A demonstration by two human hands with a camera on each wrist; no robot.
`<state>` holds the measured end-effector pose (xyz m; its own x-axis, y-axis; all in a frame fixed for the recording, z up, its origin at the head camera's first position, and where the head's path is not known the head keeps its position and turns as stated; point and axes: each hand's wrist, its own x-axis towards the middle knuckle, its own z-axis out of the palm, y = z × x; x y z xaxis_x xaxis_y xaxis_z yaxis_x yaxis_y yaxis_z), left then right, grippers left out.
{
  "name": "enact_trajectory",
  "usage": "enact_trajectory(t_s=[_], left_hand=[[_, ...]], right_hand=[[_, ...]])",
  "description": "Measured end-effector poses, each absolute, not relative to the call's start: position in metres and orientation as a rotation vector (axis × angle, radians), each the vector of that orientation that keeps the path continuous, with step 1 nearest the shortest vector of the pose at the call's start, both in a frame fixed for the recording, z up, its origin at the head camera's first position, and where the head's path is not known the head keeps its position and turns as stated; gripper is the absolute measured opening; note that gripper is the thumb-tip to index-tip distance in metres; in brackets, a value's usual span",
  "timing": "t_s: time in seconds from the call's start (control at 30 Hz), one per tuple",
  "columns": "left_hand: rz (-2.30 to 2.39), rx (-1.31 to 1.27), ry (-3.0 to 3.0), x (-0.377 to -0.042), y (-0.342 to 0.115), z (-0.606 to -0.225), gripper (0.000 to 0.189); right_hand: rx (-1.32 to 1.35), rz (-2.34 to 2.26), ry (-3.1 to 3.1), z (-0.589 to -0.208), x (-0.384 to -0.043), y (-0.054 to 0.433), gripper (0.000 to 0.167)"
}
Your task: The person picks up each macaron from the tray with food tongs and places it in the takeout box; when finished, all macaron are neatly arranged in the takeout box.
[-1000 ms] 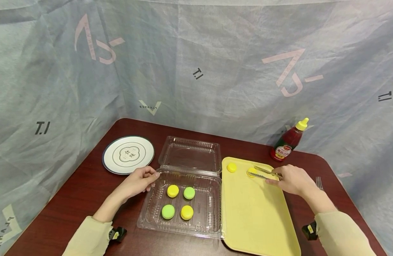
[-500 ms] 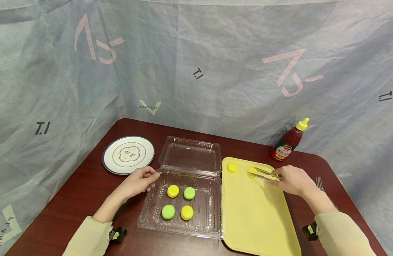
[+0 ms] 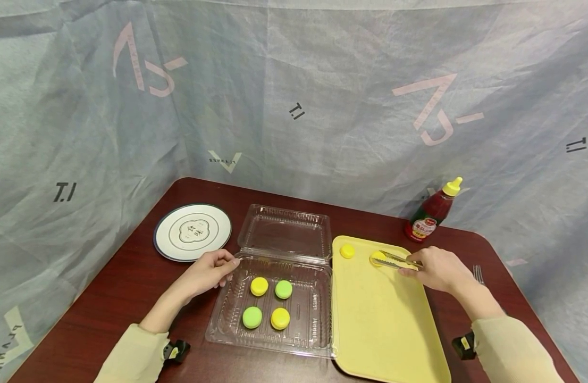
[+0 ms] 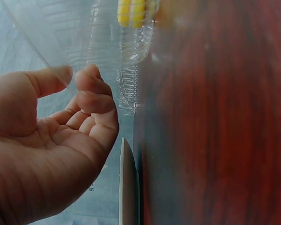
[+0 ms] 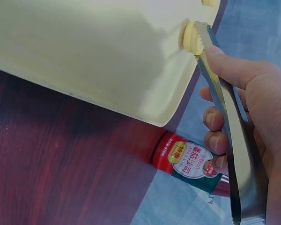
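Note:
My left hand (image 3: 205,275) is at the left rim of an open clear plastic container (image 3: 309,340), pinching that rim between thumb and forefinger in the left wrist view. Two yellow and two green macarons sit in the container, among them a green macaron (image 3: 252,317). My right hand (image 3: 439,269) grips metal tongs (image 5: 232,126) over the far end of a yellow tray (image 3: 385,330). Between the toothed tong tips is a yellow macaron (image 5: 193,38), standing at the tray surface. Another yellow macaron (image 3: 347,251) lies at the tray's far left corner.
A white plate (image 3: 169,234) with a dark rim lies left of the container's raised lid (image 3: 284,234). Behind the tray stands a red sauce bottle (image 3: 428,215) with a yellow cap. Beyond my right wrist lies a fork (image 3: 478,274). A grey cloth hangs behind the table.

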<state>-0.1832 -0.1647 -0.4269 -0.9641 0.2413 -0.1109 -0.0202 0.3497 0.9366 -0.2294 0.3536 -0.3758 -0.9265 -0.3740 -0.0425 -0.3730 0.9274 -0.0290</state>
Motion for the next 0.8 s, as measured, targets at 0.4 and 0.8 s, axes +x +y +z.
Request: enact_trajectory(t_s=[0.4,0.8], left_hand=[[1.657,0.198,2.390,-0.182,-0.165,-0.426,0.024],[1.659,0.202,2.391,-0.182,-0.164,-0.426,0.025]], right_hand=[[-0.613,-0.050,3.054,-0.361,-0.226,0.348,0.042],[-0.697,-0.071,3.095,-0.343,-0.216,0.333,0.038]])
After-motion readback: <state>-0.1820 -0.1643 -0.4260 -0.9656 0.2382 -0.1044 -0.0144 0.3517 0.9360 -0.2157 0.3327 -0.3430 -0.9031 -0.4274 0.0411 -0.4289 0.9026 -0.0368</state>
